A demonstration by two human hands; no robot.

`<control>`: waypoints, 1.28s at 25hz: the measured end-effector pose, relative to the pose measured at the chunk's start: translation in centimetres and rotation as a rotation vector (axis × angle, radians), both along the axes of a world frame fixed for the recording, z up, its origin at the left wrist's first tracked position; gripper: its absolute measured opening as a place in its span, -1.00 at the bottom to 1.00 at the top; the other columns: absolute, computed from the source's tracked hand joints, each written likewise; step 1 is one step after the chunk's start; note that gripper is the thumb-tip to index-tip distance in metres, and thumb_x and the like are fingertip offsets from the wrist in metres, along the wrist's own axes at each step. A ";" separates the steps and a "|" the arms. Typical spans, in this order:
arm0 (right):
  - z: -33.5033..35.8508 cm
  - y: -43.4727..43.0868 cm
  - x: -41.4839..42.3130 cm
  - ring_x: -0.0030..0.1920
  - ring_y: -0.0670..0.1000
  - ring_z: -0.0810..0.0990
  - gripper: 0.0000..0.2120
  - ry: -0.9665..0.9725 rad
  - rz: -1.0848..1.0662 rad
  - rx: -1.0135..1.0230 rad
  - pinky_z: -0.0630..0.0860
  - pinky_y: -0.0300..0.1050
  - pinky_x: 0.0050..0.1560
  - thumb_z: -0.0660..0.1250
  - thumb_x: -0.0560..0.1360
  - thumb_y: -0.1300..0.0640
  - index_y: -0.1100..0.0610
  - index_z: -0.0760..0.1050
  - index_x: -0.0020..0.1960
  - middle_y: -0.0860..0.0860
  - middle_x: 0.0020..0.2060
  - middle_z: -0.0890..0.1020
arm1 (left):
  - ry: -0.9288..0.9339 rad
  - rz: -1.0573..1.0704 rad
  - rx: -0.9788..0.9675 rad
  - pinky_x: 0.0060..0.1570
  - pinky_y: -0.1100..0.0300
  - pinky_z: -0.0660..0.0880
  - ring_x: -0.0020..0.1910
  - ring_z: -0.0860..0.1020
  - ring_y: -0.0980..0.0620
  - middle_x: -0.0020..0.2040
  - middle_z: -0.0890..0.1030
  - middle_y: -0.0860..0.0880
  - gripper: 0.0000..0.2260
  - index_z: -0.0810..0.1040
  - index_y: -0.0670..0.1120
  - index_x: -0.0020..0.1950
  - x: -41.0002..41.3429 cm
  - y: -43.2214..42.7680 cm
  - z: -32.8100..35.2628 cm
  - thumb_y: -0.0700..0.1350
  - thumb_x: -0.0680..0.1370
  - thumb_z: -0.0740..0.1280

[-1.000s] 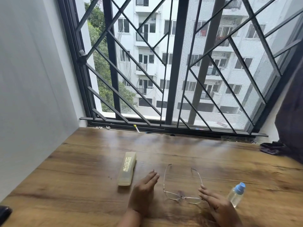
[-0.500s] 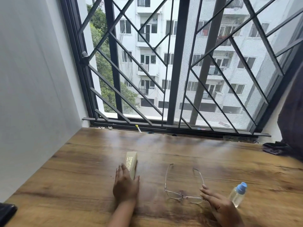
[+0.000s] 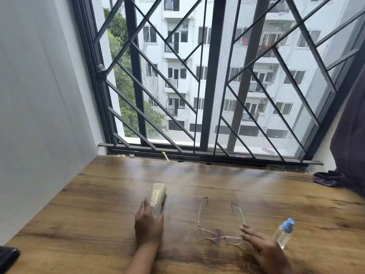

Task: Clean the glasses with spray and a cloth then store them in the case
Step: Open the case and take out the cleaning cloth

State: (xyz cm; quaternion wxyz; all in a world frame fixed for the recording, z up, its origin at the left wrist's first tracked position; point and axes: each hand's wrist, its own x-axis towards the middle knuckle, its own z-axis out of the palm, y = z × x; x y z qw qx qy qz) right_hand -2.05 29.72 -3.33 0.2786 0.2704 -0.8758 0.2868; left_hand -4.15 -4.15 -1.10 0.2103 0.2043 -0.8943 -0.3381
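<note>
A pale yellow glasses case [image 3: 157,194] lies on the wooden table [image 3: 98,214], left of centre. My left hand [image 3: 149,226] grips its near end, thumb on the left side and fingers on the right. Thin-rimmed glasses [image 3: 219,236] lie open on the table with their temples pointing toward the window. My right hand [image 3: 260,244] rests with straight fingers at the right lens and temple hinge. A small clear spray bottle with a blue cap [image 3: 284,232] stands just right of that hand. A dark cloth [image 3: 327,177] lies crumpled at the far right.
A white wall [image 3: 39,115] bounds the table on the left. The barred window [image 3: 207,95] runs along the back edge, with a small white and yellow stick [image 3: 165,156] on its sill. A dark curtain [image 3: 351,135] hangs at the right. A black object [image 3: 7,258] sits at the near left corner.
My left hand has moved left from beside the glasses onto the case and now holds its near end. My right hand has stayed at the glasses.
</note>
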 end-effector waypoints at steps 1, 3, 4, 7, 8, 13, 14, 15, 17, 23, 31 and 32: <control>0.0 0.0 0.0 0.19 -0.10 0.54 -0.60 -0.006 -0.007 0.011 0.45 -0.26 0.19 0.07 0.58 0.08 0.26 0.63 0.00 0.07 0.05 0.65 | -0.010 0.010 0.030 0.06 -0.09 0.49 0.08 0.53 -0.34 0.18 0.52 -0.37 -0.38 0.43 -0.38 0.26 0.1 -0.1 0.1 -0.26 0.26 0.52; 0.2 -0.1 0.1 0.19 -0.09 0.54 -0.64 -0.015 -0.016 0.016 0.46 -0.23 0.18 0.09 0.55 0.12 0.25 0.62 0.02 0.07 0.05 0.65 | -0.030 0.032 0.108 0.06 -0.06 0.47 0.11 0.52 -0.32 0.21 0.50 -0.37 -0.34 0.36 -0.37 0.32 0.5 -0.1 0.6 -0.23 0.29 0.51; 0.4 -0.2 0.3 0.20 -0.10 0.54 -0.62 -0.018 -0.016 0.014 0.46 -0.22 0.18 0.07 0.57 0.09 0.24 0.62 0.03 0.06 0.06 0.65 | -0.035 0.035 0.141 0.06 -0.04 0.47 0.12 0.51 -0.32 0.20 0.50 -0.37 -0.31 0.33 -0.36 0.35 0.7 -0.2 0.9 -0.22 0.30 0.51; 0.8 -0.2 0.6 0.20 -0.10 0.53 -0.59 -0.029 -0.022 0.005 0.44 -0.26 0.19 0.03 0.58 0.06 0.24 0.60 0.05 0.05 0.07 0.64 | -0.018 -0.019 0.227 0.05 0.01 0.43 0.12 0.50 -0.29 0.20 0.51 -0.33 -0.16 0.19 -0.29 0.44 1.3 0.0 2.5 -0.10 0.29 0.53; 1.0 -0.3 0.8 0.19 -0.08 0.54 -0.58 -0.037 -0.027 0.003 0.44 -0.26 0.19 0.01 0.58 0.06 0.24 0.59 0.06 0.03 0.09 0.63 | 0.004 -0.060 0.263 0.04 0.04 0.42 0.12 0.51 -0.26 0.20 0.53 -0.29 -0.07 0.16 -0.26 0.46 1.5 0.3 3.5 0.03 0.24 0.52; 3.6 -1.3 1.0 0.24 -0.08 0.50 -0.65 -0.008 -0.036 -0.045 0.39 -0.31 0.23 0.08 0.48 0.20 0.18 0.56 0.13 -0.02 0.15 0.58 | 0.020 -0.366 0.325 -0.07 0.30 0.39 -0.01 0.54 0.02 -0.07 0.52 0.13 0.00 0.02 -0.09 0.51 0.5 2.4 7.0 -0.04 0.23 0.54; 4.8 -1.8 0.9 0.25 -0.09 0.49 -0.65 0.006 -0.043 -0.056 0.37 -0.34 0.25 0.10 0.47 0.22 0.20 0.57 0.13 -0.01 0.16 0.58 | 0.010 -0.453 0.330 -0.06 0.30 0.44 -0.05 0.54 0.07 -0.07 0.53 0.14 -0.01 0.00 -0.06 0.51 0.2 2.8 7.4 -0.13 0.25 0.55; 6.0 -2.4 0.8 0.26 -0.09 0.48 -0.66 0.022 -0.047 -0.063 0.36 -0.33 0.26 0.13 0.46 0.22 0.21 0.58 0.13 0.00 0.17 0.57 | -0.003 -0.544 0.344 -0.06 0.30 0.49 -0.06 0.54 0.11 -0.06 0.54 0.15 -0.01 -0.01 -0.04 0.51 -0.1 3.4 7.8 -0.18 0.25 0.55; 8.3 -3.3 0.5 0.28 -0.08 0.46 -0.69 0.050 -0.039 -0.073 0.38 -0.29 0.27 0.20 0.47 0.19 0.23 0.56 0.16 0.03 0.19 0.56 | -0.029 -0.702 0.371 -0.08 0.35 0.51 -0.02 0.53 0.16 -0.02 0.55 0.15 -0.02 0.01 -0.03 0.51 -0.5 4.5 8.3 -0.25 0.25 0.54; 10.8 -2.7 -0.2 0.29 -0.11 0.42 -0.57 0.036 -0.053 -0.027 0.30 -0.35 0.30 0.41 0.36 0.11 0.26 0.53 0.18 0.05 0.18 0.55 | -0.106 -0.953 0.461 0.00 0.11 0.58 0.07 0.54 -0.06 0.07 0.57 -0.01 -0.01 0.08 -0.01 0.49 -1.4 7.2 8.6 -0.30 0.21 0.55; 11.2 -1.0 -0.4 0.27 -0.22 0.36 -0.43 -0.178 -0.026 0.056 0.18 -0.52 0.28 0.35 0.29 -0.11 0.21 0.54 0.19 0.02 0.19 0.56 | -0.174 -1.041 0.498 -0.02 -0.06 0.59 0.07 0.55 -0.12 0.10 0.55 -0.13 -0.14 0.24 0.24 0.30 -1.6 7.8 8.6 -0.25 0.16 0.56; 11.4 -1.0 -0.4 0.25 -0.26 0.35 -0.42 -0.200 -0.017 0.057 0.18 -0.54 0.26 0.35 0.29 -0.13 0.20 0.54 0.19 0.02 0.18 0.57 | -0.180 -1.044 0.506 -0.04 -0.09 0.59 0.06 0.55 -0.14 0.10 0.55 -0.13 -0.16 0.26 0.22 0.29 -1.7 7.8 8.6 -0.25 0.16 0.56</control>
